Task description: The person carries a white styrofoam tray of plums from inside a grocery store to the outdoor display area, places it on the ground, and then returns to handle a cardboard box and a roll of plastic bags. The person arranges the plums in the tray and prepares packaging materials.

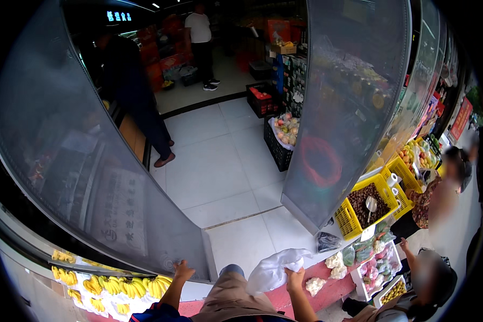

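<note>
My right hand [294,280] is closed around the gathered top of a white plastic bag [268,273]. The bag hangs beside my beige-clad leg; what is in it, if anything, is hidden. My left hand [183,270] reaches out with its fingers apart, at the lower edge of a translucent door curtain [86,155]. Whether it touches the curtain I cannot tell. A second translucent curtain [349,91] hangs to the right, so a gap stands between the two at the shop doorway.
Through the doorway are a tiled floor [209,161], fruit crates [278,153] and two people. Bananas [112,284] lie at the lower left. On the right stand a yellow crate [350,222] of brown nuts with a scoop, vegetables, a white box [359,279] and several people.
</note>
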`<state>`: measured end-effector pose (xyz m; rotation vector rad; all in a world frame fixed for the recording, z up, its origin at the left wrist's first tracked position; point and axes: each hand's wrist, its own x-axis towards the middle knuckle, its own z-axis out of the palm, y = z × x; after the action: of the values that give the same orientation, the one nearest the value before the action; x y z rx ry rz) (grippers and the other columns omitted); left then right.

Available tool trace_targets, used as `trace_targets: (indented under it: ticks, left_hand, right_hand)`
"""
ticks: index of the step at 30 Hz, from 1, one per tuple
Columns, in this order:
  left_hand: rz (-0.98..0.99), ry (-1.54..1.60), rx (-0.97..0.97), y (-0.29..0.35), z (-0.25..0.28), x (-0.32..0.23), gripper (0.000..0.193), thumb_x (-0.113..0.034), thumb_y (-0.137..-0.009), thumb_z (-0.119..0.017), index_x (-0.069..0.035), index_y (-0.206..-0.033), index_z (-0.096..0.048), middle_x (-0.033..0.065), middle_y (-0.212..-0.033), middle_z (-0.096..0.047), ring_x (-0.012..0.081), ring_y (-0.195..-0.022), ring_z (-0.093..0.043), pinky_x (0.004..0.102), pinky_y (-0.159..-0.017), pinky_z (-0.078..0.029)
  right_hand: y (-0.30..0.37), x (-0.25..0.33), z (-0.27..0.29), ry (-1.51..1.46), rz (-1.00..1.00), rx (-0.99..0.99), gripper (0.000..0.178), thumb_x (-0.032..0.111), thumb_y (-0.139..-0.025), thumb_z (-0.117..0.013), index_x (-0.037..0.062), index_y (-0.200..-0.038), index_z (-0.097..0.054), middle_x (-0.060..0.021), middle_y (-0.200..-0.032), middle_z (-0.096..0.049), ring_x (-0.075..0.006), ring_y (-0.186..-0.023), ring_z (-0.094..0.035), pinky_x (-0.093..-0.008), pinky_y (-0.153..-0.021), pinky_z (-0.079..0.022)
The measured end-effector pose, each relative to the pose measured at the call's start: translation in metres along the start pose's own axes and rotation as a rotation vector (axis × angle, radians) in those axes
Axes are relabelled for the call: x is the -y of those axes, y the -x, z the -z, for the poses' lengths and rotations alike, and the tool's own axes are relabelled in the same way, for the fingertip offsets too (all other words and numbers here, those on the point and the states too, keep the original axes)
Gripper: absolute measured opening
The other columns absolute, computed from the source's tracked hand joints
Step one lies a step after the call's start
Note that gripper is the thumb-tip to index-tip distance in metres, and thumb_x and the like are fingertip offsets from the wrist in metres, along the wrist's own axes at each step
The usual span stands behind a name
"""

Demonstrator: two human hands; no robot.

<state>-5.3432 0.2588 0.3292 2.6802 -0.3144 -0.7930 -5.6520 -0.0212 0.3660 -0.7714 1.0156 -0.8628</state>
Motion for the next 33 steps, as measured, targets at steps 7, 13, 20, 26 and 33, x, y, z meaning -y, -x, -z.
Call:
trace_targets:
  ticks: [7, 13, 20, 26, 33]
  left_hand:
    - [-0.046, 0.024, -0.035, -0.12, 0.007, -0.071, 0.062, -0.024, -0.056, -0.069, -0.005, -0.112, -0.048, 0.028, -0.112, -0.042, 0.0365, -0.102, -0.045, 0.0387, -0.085, -0.04]
    - [-0.084, 0.861, 0.716, -0.166, 0.115, -0.297, 0.048, -0.02, -0.075, -0.064, -0.012, -0.118, -0.045, 0.0093, -0.11, -0.048, 0.0211, -0.098, -0.051, 0.034, -0.081, -0.045]
    - [-0.046, 1.287, 0.973, -0.241, 0.212, -0.463, 0.057, -0.015, -0.076, -0.063, -0.012, -0.123, -0.031, 0.0119, -0.111, -0.046, 0.0222, -0.097, -0.051, 0.0349, -0.077, -0.047]
    - [0.003, 1.345, 0.854, -0.351, 0.248, -0.55, 0.066, -0.011, -0.077, -0.061, -0.012, -0.127, -0.02, 0.0141, -0.112, -0.045, 0.0231, -0.097, -0.052, 0.0356, -0.075, -0.048]
    - [-0.065, 1.273, 0.654, -0.525, 0.298, -0.673, 0.077, -0.005, -0.077, -0.06, -0.012, -0.132, -0.007, 0.0167, -0.113, -0.044, 0.0241, -0.096, -0.053, 0.0364, -0.072, -0.05]
  right_hand:
    - [-0.147, 0.016, -0.152, 0.034, -0.078, 0.149, 0.034, -0.015, -0.063, -0.052, 0.0004, -0.093, -0.056, -0.006, -0.089, -0.06, -0.0191, -0.082, -0.057, -0.0307, -0.073, -0.046]
    - [-0.247, 0.097, -0.316, -0.26, -0.287, 0.125, 0.035, -0.006, -0.072, -0.055, 0.0023, -0.105, -0.048, -0.008, -0.099, -0.054, -0.0223, -0.089, -0.055, -0.0324, -0.075, -0.047]
    - [-0.312, 0.164, -0.459, -0.05, -0.152, 0.242, 0.029, -0.002, -0.08, -0.047, 0.0036, -0.109, -0.048, -0.0078, -0.102, -0.056, -0.02, -0.094, -0.055, -0.0325, -0.079, -0.046]
    - [-0.382, 0.214, -0.557, 0.591, 0.22, 0.336, 0.038, 0.001, -0.072, -0.058, 0.0011, -0.107, -0.043, -0.0138, -0.099, -0.053, -0.0275, -0.09, -0.055, -0.0334, -0.079, -0.042]
    - [-0.567, 0.201, -0.663, 1.223, 0.45, 0.605, 0.05, 0.008, -0.063, -0.062, -0.0021, -0.108, -0.042, -0.0233, -0.102, -0.043, -0.0392, -0.088, -0.047, -0.0445, -0.074, -0.042]
